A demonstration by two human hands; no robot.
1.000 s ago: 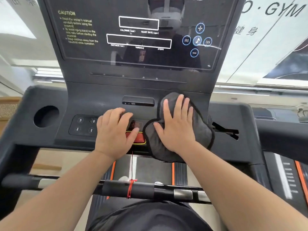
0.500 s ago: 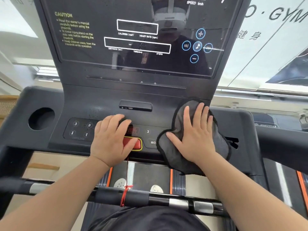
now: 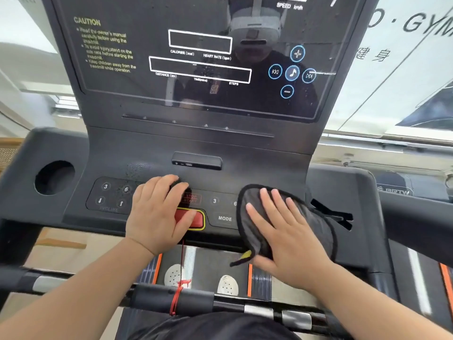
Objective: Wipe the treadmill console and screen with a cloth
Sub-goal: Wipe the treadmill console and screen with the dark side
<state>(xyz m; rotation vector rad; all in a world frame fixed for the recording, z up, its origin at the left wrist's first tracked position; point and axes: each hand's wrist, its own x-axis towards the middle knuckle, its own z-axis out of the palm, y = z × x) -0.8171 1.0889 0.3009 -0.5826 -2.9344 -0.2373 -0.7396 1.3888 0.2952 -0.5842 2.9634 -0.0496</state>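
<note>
Item, nearest edge: dark garment (image 3: 220, 327) of the person, below a front handlebar (image 3: 196, 300) tied with a red cord (image 3: 174, 301). Beyond it, treadmill belt (image 3: 208, 266) with two pale shoe toes (image 3: 174, 276). Left hand (image 3: 157, 217): rests on the console (image 3: 152, 148) left of centre, fingers loosely bent and holding nothing, thumb lying on the red key (image 3: 197, 218). Right hand (image 3: 286, 231): flat, fingers straight and slightly spread, pressing the cloth (image 3: 316, 224) onto the console's right part, fingertips aimed far-left. Cloth: dark grey, dark-edged, spread flat under the palm. Its long axis seems to run diagonally from far-left to near-right. Its near-left corner, bearing a yellow tag (image 3: 246, 254), overhangs the console's near edge. Between the hands: MODE button (image 3: 225, 218) and a "3" key (image 3: 214, 200), both uncovered. Left of the left hand: incline keypad (image 3: 111, 195), then a round cup holder (image 3: 54, 177). Farther: port recess (image 3: 197, 163); then the tilted screen (image 3: 196, 94), dark, with caution text and blue media icons. Changes: one second ago the cloth lay against the red key, and half a second ago it covered part of MODE. It now sits further right along the console, with fingers turned from straight ahead toward far-left and the tag newly showing. The left hand keeps its place.
</note>
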